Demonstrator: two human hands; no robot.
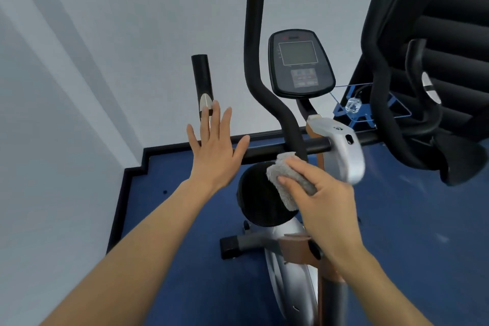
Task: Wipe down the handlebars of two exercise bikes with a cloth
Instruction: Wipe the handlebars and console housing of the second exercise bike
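Observation:
An exercise bike with a silver body (341, 151) stands before me. Its black foam handlebar (254, 61) curves up at centre, and a shorter black grip (202, 77) with a silver sensor stands to the left. My left hand (215, 151) is spread flat, fingers straight, just below that short grip, its fingertips overlapping the sensor. My right hand (322, 198) grips a folded grey cloth (285, 174) near the base of the curved handlebar, by the horizontal bar (267, 149). A second bike's black handlebars (381, 66) rise at the right.
The bike's console (300, 63) with a grey screen sits above the stem. A blue clear-topped stand (357, 108) is behind it. A black slatted structure (449, 21) fills the upper right. White walls close the left and back; the floor (410, 233) is blue.

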